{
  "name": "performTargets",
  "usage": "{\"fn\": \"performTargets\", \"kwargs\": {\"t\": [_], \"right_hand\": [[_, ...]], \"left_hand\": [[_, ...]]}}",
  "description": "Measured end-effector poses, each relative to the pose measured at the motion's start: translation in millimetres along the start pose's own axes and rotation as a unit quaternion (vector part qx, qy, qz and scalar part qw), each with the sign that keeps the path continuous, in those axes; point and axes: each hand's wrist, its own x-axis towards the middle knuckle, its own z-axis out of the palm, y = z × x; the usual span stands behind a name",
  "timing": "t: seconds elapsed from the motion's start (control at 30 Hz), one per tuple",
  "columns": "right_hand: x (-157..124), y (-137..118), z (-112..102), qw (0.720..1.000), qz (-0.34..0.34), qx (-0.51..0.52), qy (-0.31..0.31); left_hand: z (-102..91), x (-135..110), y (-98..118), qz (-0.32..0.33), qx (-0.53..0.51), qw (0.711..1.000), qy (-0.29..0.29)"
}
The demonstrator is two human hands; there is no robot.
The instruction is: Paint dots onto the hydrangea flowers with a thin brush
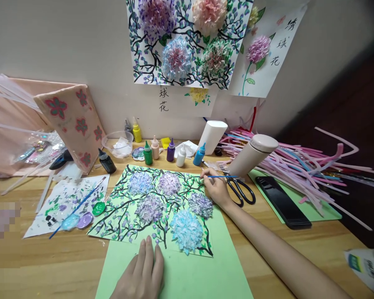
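A: Starting at the right hand (pixel 216 189), clamped on what?

B: Pinched around a slim blue paintbrush (pixel 222 177), at the upper right corner of a painted sheet (pixel 112 229). Can't tell whether touching paper with the bristles.

A: And with the left hand (pixel 141 274)?

B: Laid palm down, with straight, slightly parted fingers, pressing lightly or merely resting at the sheet's lower edge. Hard to say which.

A: Painted with what?

B: With black branches plus green and purple dabs. Topped with five ruffled flowers, including a light-blue flower (pixel 187 230) at lower right. Overlapping a plain green sheet (pixel 190 276) on the wooden bench (pixel 65 268).

A: Farther out?

B: To the right, just past the brush, black-handled scissors (pixel 236 190), then a tumbler (pixel 252 155) and a dark phone (pixel 282 201). To the left, a paint-spotted paper (pixel 57 193), crossed by a second brush (pixel 86 197). Behind the painted sheet, small paint bottles, among them a blue bottle (pixel 199 155) and a green bottle (pixel 148 154). Higher, on the wall, a branch-and-flower picture (pixel 154 64).
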Motion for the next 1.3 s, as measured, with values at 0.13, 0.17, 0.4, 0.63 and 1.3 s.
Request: {"fn": "performTargets", "kwargs": {"t": [0.13, 0.17, 0.4, 0.63, 1.3], "right_hand": [[0.3, 0.2, 0.3, 1.0, -0.002, 0.0, -0.014], [0.4, 0.1, 0.3, 1.0, 0.0, -0.002, -0.011], [0.1, -1.3, -0.1, 1.0, 0.003, -0.008, -0.009], [-0.5, -1.0, 0.8, 1.0, -0.02, -0.013, -0.012], [-1.3, -3.0, 0.1, 0.999, -0.039, -0.023, -0.021]], "left_hand": [[-0.7, -1.7, 0.1, 0.011, 0.0, 1.0, -0.019], [-0.6, -2.4, 0.1, 0.012, 0.001, 1.0, -0.019], [-1.0, -2.7, -0.2, 0.011, -0.003, 1.0, -0.016], [-2.2, -1.0, 0.4, 0.006, -0.009, 1.0, -0.014], [-3.9, 1.0, 0.7, 0.01, -0.002, 1.0, -0.024]]}}
